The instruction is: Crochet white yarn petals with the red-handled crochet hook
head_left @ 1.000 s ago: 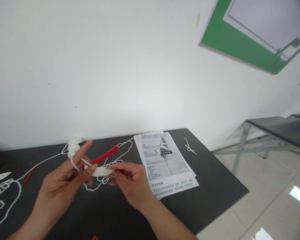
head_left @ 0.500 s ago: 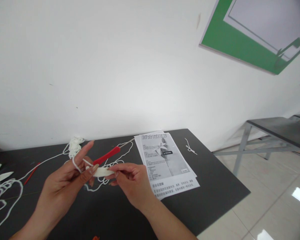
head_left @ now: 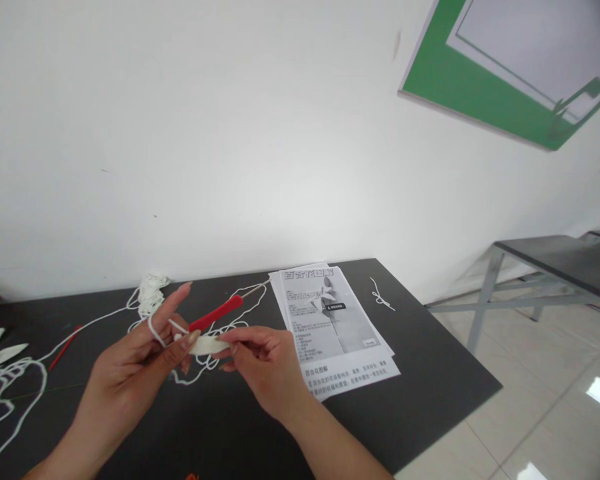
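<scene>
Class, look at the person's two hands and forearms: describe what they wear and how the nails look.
Both forearms are bare, with no sleeves, gloves, watch or bracelets in view. The left hand has long, pointed nails. The right hand shows no rings; its nails are hard to make out.
</scene>
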The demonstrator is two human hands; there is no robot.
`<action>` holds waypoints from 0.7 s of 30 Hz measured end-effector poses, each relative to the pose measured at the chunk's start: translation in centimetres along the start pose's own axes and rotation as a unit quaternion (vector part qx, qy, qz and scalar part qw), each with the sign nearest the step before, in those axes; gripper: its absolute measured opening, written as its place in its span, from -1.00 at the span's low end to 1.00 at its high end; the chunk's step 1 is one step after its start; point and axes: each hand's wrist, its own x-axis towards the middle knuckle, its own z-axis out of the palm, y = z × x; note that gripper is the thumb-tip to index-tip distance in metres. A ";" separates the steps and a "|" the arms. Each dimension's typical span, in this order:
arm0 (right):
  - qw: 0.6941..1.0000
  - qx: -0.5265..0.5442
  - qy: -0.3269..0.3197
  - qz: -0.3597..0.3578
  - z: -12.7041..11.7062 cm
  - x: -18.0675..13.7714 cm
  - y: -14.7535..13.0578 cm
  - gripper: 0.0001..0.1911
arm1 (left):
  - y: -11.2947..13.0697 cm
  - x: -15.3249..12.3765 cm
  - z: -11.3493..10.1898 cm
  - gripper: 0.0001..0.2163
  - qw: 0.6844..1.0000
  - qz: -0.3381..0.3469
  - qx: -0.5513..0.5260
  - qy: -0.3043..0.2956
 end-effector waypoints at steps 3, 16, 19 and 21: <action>1.000 -0.004 -0.003 0.003 0.0 -0.1 -0.1 -0.79 | -0.2 0.0 -0.1 -0.43 1.000 -0.002 0.001 -0.007; 1.000 -0.002 -0.004 -0.010 -0.1 0.0 0.1 -0.81 | -0.1 0.1 0.1 -0.42 1.000 0.003 -0.021 -0.005; 1.000 -0.004 -0.007 -0.017 -0.1 0.0 0.1 -0.81 | 0.0 0.0 0.2 -0.44 1.000 0.009 -0.018 -0.005; 1.000 -0.003 -0.006 -0.019 -0.2 0.0 0.1 -0.81 | 0.2 0.0 0.2 -0.46 1.000 0.006 -0.015 -0.004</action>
